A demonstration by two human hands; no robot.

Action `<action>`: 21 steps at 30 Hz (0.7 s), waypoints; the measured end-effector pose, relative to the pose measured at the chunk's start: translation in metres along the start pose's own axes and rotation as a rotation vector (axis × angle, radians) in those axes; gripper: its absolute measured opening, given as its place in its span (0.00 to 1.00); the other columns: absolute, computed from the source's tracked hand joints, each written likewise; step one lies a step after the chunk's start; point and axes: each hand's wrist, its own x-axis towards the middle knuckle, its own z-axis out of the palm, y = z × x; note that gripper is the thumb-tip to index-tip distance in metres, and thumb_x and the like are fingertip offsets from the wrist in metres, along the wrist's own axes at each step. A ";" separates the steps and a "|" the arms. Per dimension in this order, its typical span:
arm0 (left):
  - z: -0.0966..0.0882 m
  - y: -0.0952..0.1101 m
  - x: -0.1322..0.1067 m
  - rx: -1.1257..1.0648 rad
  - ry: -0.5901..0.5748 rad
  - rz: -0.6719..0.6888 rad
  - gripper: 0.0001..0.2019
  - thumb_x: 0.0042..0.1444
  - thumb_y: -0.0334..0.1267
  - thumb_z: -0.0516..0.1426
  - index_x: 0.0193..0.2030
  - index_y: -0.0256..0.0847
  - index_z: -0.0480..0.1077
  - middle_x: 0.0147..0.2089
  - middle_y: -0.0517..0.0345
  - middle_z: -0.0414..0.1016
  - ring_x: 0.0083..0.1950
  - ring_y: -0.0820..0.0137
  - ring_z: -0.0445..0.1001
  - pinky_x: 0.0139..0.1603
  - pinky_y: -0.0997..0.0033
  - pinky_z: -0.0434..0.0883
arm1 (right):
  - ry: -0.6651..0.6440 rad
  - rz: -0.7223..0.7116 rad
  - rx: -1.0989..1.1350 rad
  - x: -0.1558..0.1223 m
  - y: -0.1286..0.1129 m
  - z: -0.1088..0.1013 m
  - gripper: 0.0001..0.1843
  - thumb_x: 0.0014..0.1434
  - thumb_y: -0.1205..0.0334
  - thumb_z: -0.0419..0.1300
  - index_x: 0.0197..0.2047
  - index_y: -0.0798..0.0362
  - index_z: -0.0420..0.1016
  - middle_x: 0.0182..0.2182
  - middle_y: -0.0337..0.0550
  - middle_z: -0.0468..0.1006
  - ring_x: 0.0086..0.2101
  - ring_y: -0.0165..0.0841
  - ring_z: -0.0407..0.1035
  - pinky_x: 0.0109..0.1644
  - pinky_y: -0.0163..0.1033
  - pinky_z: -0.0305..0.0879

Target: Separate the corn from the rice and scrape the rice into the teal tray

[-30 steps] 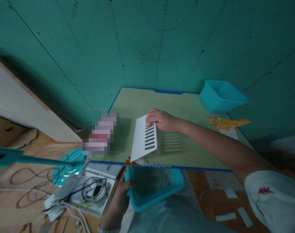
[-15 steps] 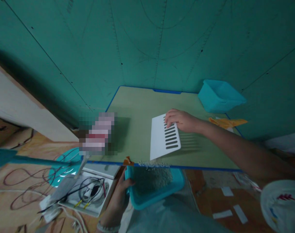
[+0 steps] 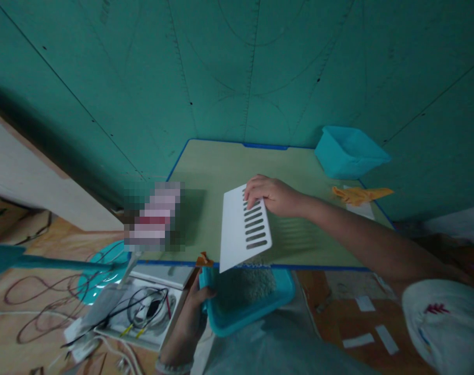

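Observation:
My right hand (image 3: 276,195) grips the slotted top of a white plastic panel (image 3: 232,229), fingers curled over its edge. The panel tilts, and its lower left corner reaches the table's front edge. Small pale granules (image 3: 256,260) lie by that edge, partly behind the panel. Just below, my left hand (image 3: 197,302) holds a turquoise plastic bin (image 3: 252,322) by its left side, thumb over the rim. More pale granules (image 3: 260,284) lie inside the bin. A crumpled orange-brown scrap (image 3: 204,259) sits on the table edge above my left hand.
The green table (image 3: 209,161) with blue edging stands against a green wall. Another turquoise bin (image 3: 348,153) and an orange cloth (image 3: 361,195) are at its right. A blurred pink object (image 3: 154,213) stands at the left. Below are a box of cables (image 3: 146,312) and a turquoise dustpan-like piece (image 3: 100,281).
My right hand has moved the white panel left and toward the front edge, its lower corner now overlapping the edge. Fewer granules show there. My left hand and the bin stay nearly still.

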 end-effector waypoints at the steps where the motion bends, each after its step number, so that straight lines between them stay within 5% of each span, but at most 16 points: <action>1: 0.002 0.000 -0.001 -0.012 0.000 0.000 0.31 0.36 0.31 0.66 0.53 0.42 0.78 0.44 0.51 0.86 0.48 0.48 0.82 0.47 0.59 0.78 | -0.008 0.001 0.008 0.004 -0.002 0.005 0.15 0.60 0.76 0.55 0.30 0.51 0.80 0.34 0.43 0.82 0.41 0.33 0.71 0.48 0.41 0.64; 7: 0.008 0.003 -0.004 -0.015 -0.001 -0.008 0.33 0.36 0.30 0.66 0.55 0.43 0.76 0.45 0.50 0.86 0.50 0.47 0.81 0.49 0.57 0.78 | -0.072 0.027 -0.010 0.010 -0.008 0.020 0.16 0.58 0.78 0.55 0.30 0.53 0.81 0.34 0.45 0.81 0.40 0.34 0.70 0.48 0.41 0.64; 21: -0.002 -0.002 0.003 0.031 -0.026 0.001 0.25 0.37 0.31 0.66 0.47 0.42 0.79 0.42 0.53 0.86 0.48 0.50 0.82 0.47 0.58 0.78 | -0.172 0.054 -0.101 -0.026 -0.008 -0.018 0.18 0.57 0.80 0.53 0.30 0.52 0.80 0.33 0.46 0.82 0.41 0.36 0.70 0.47 0.42 0.65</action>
